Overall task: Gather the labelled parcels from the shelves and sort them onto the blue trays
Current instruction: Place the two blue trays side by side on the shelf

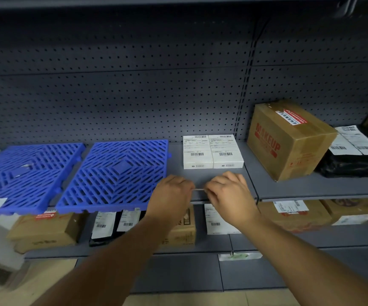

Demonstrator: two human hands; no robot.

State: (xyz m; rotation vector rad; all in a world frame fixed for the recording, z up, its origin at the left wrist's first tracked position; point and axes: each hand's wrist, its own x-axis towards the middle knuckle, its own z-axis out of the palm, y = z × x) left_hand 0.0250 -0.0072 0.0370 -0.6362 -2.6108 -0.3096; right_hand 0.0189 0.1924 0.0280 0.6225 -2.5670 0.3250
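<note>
Hands, left hand (171, 193) and right hand (226, 191), pinch one thin strip (199, 189) between them; two blue trays (121, 173), two white boxes (212, 151).

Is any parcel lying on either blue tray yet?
No, both blue trays lie bare on the shelf, and the two white boxes sit beside them.

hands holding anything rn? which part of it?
Left hand and right hand each pinch one end of a thin strip; what it is cannot be told.
</note>
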